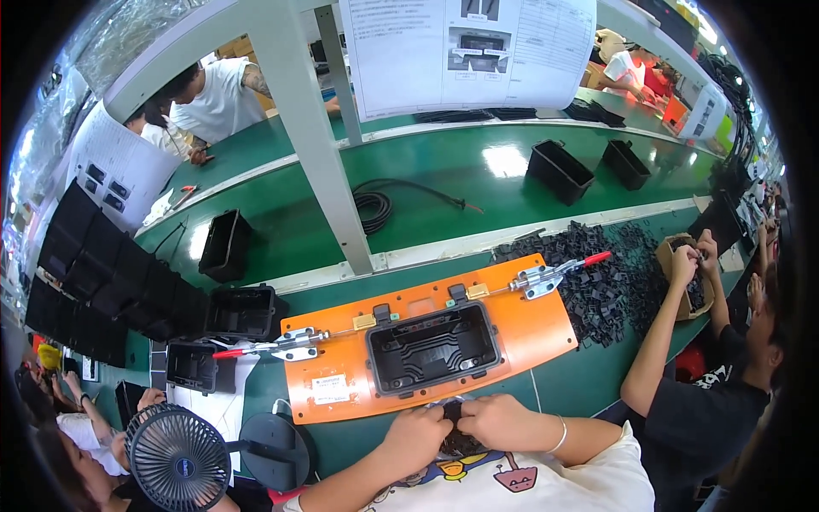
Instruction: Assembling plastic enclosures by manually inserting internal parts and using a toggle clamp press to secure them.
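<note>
My left hand (419, 439) and my right hand (499, 424) meet close to my body, just in front of the orange fixture plate (537, 328). Fingers of both are closed together over a container of small dark parts (461, 443); whatever they pinch is hidden or too small to name. A black plastic box (435, 346), its open side up, sits in the middle of the fixture. Two black latch pieces (458, 293) stand along its far edge. Toggle clamps with red handles flank it, the left clamp (294, 346) and the right clamp (537, 280).
Loose black plastic parts (597, 299) are heaped right of the fixture. More black boxes (246, 312) stand at left, with stacked ones (111, 264) behind. A desk fan (179, 456) is near my left arm. A co-worker (708, 375) handles parts over a cardboard box (682, 294).
</note>
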A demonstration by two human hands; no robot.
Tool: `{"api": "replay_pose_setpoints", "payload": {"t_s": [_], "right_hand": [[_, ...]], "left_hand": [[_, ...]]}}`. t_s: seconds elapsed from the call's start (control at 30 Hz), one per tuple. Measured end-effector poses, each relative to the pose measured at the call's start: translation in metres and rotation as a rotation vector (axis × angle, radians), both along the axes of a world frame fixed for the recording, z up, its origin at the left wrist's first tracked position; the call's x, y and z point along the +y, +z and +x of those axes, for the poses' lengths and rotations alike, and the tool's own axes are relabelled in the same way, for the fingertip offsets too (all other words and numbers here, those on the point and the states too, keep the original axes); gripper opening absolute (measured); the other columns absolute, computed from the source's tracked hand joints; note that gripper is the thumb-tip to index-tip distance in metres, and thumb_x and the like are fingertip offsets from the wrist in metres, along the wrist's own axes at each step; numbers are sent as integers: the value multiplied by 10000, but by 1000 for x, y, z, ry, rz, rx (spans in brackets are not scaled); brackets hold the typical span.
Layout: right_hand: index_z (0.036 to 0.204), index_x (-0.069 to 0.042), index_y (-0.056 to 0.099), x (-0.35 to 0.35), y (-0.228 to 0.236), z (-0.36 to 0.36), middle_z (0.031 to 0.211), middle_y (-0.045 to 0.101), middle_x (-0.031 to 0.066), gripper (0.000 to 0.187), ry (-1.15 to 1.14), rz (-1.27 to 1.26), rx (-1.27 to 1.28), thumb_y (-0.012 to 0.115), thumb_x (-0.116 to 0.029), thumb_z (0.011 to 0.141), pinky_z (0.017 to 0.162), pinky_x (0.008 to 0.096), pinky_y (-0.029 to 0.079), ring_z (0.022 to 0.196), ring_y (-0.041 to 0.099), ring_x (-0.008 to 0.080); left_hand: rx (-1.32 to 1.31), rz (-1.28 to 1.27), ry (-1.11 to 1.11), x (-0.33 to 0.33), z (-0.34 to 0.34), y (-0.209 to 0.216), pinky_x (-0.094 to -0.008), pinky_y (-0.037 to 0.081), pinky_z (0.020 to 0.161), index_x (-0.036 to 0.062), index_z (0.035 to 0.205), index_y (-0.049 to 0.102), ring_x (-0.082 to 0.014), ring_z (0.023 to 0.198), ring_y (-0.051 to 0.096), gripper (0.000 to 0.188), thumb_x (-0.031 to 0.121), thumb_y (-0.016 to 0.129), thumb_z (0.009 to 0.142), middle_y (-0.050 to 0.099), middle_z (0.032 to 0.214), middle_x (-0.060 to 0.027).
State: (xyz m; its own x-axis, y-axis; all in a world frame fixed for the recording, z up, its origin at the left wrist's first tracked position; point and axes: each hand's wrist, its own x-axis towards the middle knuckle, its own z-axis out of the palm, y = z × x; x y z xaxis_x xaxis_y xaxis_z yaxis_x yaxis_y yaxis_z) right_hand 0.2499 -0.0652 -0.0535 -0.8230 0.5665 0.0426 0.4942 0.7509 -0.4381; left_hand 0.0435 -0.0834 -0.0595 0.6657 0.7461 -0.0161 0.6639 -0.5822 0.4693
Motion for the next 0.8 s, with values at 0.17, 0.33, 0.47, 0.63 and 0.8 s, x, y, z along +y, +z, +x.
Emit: {"api": "replay_pose_setpoints", "payload": {"t_s": [0.17,0.33,0.47,0.63,0.8], "right_hand": [[788,-96,642,25,40,8,781,587,61,69,16,-52,302,682,-136,749,594,333,511,688,620,245],[810,-51,641,100,55,15,774,599,94,77,-446,312,513,691,-33,754,629,351,499,696,609,266],[840,-25,641,122,43,23,773,590,111,102,-562,226,466,686,-4,751,637,371,491,715,601,286],[885,-18,650,126,38,23,794,591,129,161,-510,324,381,698,-3,732,648,373,487,747,596,315],[938,-9,647,112,56,22,826,610,136,220,-500,325,390,705,-11,725,677,371,491,766,604,319]], "left_hand": [[-116,-21,17,1,-4,0,-394,497,642,75,792,659,-263,739,620,109,84,624,690,571,743,-84],[73,58,-61,-3,2,6,-371,457,698,81,795,654,-249,803,608,99,121,584,736,580,839,-80],[133,80,-102,-4,4,4,-361,434,714,91,802,654,-236,830,599,106,139,577,746,576,870,-66],[7,29,-67,-4,-2,3,-363,448,692,89,828,646,-238,808,605,113,126,608,729,573,849,-66],[-248,-51,9,2,-16,30,-362,483,698,75,849,629,-250,805,631,115,95,645,738,618,871,-71]]}}
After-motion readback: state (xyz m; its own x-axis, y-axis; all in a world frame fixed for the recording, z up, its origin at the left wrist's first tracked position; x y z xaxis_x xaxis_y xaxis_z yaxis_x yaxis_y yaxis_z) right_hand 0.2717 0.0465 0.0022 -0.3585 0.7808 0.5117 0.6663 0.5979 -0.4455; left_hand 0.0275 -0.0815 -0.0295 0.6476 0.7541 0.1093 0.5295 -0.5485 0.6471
